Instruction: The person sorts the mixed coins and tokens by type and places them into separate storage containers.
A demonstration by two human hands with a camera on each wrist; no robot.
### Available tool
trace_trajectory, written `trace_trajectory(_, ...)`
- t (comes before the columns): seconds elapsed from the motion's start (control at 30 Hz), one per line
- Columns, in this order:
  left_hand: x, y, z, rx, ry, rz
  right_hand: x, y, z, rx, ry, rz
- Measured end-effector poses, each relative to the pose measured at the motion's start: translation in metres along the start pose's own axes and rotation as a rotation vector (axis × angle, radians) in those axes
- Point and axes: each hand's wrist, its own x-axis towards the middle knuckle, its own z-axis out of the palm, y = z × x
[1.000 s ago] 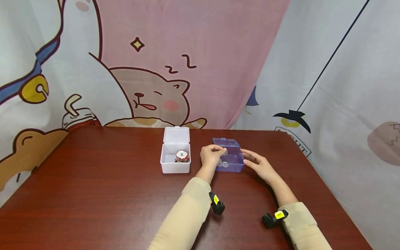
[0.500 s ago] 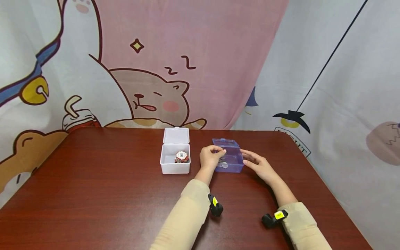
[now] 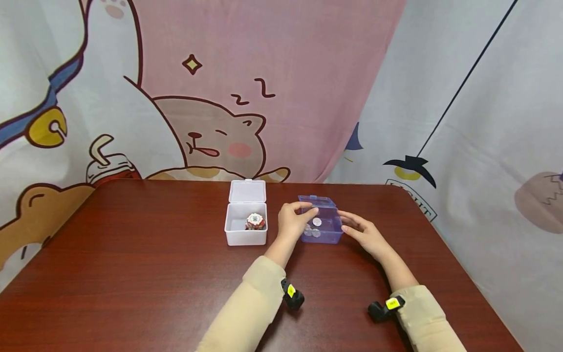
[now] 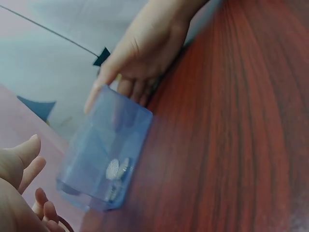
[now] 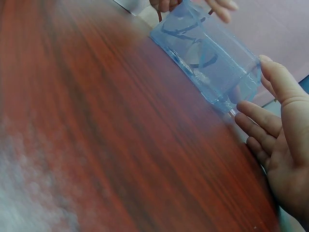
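A clear blue plastic box [image 3: 330, 237] stands on the table with its lid raised at the back. Several silver coins [image 4: 112, 169] lie inside, toward the box's left end; one round coin [image 3: 316, 222] shows plainly in the head view. My left hand [image 3: 290, 222] hovers over the box's left side, thumb and fingers parted, nothing seen between them. At the right end, my right hand [image 3: 364, 236] rests its thumb and fairly straight fingers against the wall. In the right wrist view, the thumb touches the box's upper corner while the other fingers lie near its lower edge.
Left of the blue box is an open white box [image 3: 246, 238] with its lid tipped back. A stack of poker chips [image 3: 255, 221] sits in its right half. The brown wooden table [image 3: 145, 274] ends at a printed curtain [image 3: 343, 73] behind.
My left hand has let go of a coin, which now lies in the blue box, and has drawn slightly left. My right hand has stayed at the box's right side.
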Motion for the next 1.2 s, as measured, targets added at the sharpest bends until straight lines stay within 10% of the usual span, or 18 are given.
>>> trace_trajectory(1.2,-0.063,0.037,-0.078,-0.137,-0.324,0.226,0.000,0.000,0.001,0.008,0.011,0.008)
